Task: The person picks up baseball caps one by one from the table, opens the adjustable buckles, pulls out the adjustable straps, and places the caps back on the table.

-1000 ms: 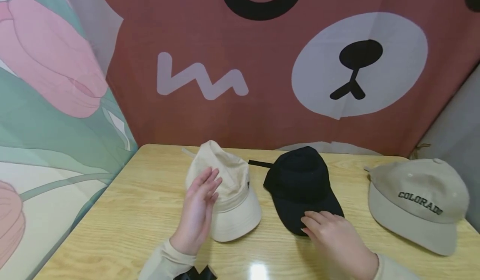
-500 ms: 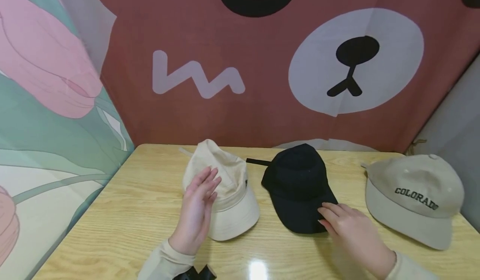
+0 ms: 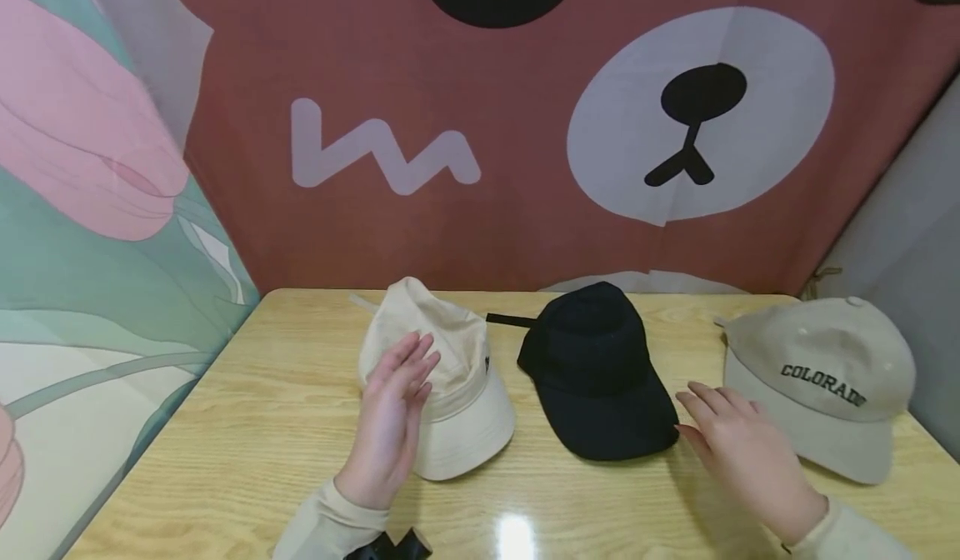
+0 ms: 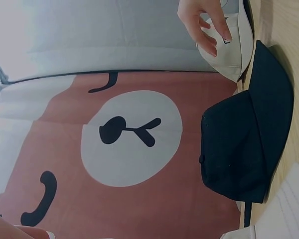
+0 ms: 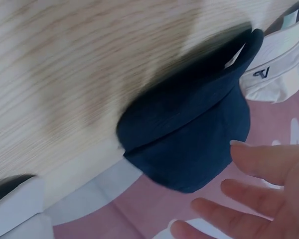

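Note:
Three baseball caps rest in a row on the table. A cream cap is at the left, a black cap in the middle with its strap sticking out to the left, and a beige cap lettered COLORADO at the right. My left hand is raised in front of the cream cap with its fingers extended and holds nothing. My right hand hovers between the black and beige caps, fingers loosely bent, nothing in them. In the right wrist view its spread fingers overlap the black cap's crown.
The wooden table backs onto a reddish-brown hanging cloth with a bear print. A floral cloth hangs at the left and a grey wall stands at the right. A small black object shows at the bottom edge.
My right hand has moved right, off the black cap's brim toward the beige cap. My left hand stays raised in place. The whole head view has shifted slightly.

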Demonstrator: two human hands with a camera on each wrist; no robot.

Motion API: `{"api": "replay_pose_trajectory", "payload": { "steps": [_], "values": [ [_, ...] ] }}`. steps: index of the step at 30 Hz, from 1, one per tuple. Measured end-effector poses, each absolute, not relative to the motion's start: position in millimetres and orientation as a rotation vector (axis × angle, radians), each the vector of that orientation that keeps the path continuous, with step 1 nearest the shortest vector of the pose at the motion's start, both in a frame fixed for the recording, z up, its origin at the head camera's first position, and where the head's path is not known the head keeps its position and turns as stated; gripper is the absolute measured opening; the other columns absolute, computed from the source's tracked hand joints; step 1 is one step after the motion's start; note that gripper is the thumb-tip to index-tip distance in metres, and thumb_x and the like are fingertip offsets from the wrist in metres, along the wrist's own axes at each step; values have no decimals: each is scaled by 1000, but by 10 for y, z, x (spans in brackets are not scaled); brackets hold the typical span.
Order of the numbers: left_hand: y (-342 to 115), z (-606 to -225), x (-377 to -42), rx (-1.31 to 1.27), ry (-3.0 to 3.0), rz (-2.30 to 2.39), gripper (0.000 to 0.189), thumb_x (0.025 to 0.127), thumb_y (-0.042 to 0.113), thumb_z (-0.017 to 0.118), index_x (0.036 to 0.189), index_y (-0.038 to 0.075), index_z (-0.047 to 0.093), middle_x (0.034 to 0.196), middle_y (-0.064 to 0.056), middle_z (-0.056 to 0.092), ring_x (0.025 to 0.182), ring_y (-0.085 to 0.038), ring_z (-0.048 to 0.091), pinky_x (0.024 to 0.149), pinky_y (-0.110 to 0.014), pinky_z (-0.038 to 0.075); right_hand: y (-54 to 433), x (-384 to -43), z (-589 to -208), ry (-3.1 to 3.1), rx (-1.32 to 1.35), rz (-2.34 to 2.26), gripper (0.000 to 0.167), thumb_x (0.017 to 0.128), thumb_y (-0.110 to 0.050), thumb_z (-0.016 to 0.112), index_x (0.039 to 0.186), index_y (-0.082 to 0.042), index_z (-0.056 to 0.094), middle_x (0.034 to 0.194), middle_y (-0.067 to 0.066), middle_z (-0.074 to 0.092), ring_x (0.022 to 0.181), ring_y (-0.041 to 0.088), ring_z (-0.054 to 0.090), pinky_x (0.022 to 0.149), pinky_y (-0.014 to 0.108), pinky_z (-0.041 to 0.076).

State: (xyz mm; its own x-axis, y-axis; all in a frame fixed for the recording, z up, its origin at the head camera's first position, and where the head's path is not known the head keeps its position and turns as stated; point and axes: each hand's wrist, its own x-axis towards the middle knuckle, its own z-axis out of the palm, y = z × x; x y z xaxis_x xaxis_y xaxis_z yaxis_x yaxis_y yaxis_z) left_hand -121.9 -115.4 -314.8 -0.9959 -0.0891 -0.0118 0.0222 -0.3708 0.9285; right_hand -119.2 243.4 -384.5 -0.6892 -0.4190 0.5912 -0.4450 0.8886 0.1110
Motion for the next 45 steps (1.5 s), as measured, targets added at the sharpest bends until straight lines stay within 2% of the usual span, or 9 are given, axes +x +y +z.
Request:
{"api": "replay_pose_trajectory", "payload": {
  "steps": [1, 3, 5, 6, 8, 10, 20, 32, 45],
  "values": [
    [-1153, -3146, -1220, 94, -1723, -2543, 51, 99, 8, 43, 146, -4, 28, 148, -17, 36, 120, -16, 50, 97, -32, 31, 2457, -1188, -3840, -2438, 601, 52, 68, 103, -52, 29, 99, 4, 68, 100, 23, 66, 85, 39, 61, 65, 56, 48],
    [-1153, -3143, -1219, 96, -1718, -2545, 51, 99, 8, 44, 146, -4, 28, 148, -17, 36, 118, -14, 50, 96, -31, 32, 2507, -1191, -3842, -2445, 567, 38, 69, 103, -53, 29, 100, 5, 66, 100, 24, 65, 86, 41, 60, 64, 57, 47],
    [-1156, -3141, -1216, 94, -1715, -2549, 51, 99, 8, 44, 146, -4, 28, 149, -17, 35, 119, -15, 49, 96, -30, 32, 2558, -1187, -3838, -2464, 534, 26, 45, 95, -38, 59, 101, 7, 65, 101, 26, 65, 88, 43, 60, 65, 59, 47],
    [-1158, -3140, -1215, 92, -1712, -2552, 51, 99, 8, 44, 146, -4, 27, 149, -17, 34, 120, -16, 49, 96, -30, 31, 2576, -1186, -3836, -2476, 510, 19, 44, 94, -36, 62, 101, 7, 65, 101, 27, 65, 88, 44, 60, 65, 59, 47],
    [-1162, -3139, -1212, 89, -1709, -2555, 51, 99, 8, 44, 146, -4, 27, 150, -18, 34, 121, -16, 49, 96, -30, 31, 2618, -1182, -3837, -2507, 466, 9, 40, 84, -26, 73, 102, 9, 64, 102, 28, 64, 91, 45, 59, 68, 60, 47],
    [-1166, -3139, -1210, 86, -1709, -2556, 51, 100, 9, 43, 146, -3, 27, 150, -17, 34, 122, -16, 48, 97, -30, 31, 2656, -1179, -3842, -2544, 424, 5, 49, 61, -7, 83, 103, 9, 63, 103, 29, 63, 92, 46, 58, 70, 61, 46],
    [-1170, -3161, -1205, 82, -1716, -2552, 51, 100, 8, 41, 147, -4, 26, 150, -19, 33, 125, -21, 46, 99, -33, 30, 2862, -1219, -3891, -2594, 358, -15, 51, 57, -3, 87, 97, 12, 59, 91, 29, 60, 78, 47, 57, 63, 58, 48],
    [-1164, -3165, -1199, 92, -1712, -2547, 50, 100, 9, 42, 146, -4, 28, 149, -18, 35, 116, -11, 52, 94, -29, 33, 3095, -1276, -3898, -2787, 205, 48, 45, 69, -3, 82, 100, 14, 54, 83, 30, 53, 65, 44, 52, 52, 56, 45],
    [-1156, -3178, -1196, 94, -1708, -2556, 51, 100, 9, 41, 146, -5, 26, 149, -18, 36, 116, -11, 52, 94, -29, 32, 3287, -1356, -3927, -2966, 112, 80, 51, 74, -15, 82, 100, 14, 51, 83, 32, 48, 67, 50, 50, 53, 59, 45]
  ]
}}
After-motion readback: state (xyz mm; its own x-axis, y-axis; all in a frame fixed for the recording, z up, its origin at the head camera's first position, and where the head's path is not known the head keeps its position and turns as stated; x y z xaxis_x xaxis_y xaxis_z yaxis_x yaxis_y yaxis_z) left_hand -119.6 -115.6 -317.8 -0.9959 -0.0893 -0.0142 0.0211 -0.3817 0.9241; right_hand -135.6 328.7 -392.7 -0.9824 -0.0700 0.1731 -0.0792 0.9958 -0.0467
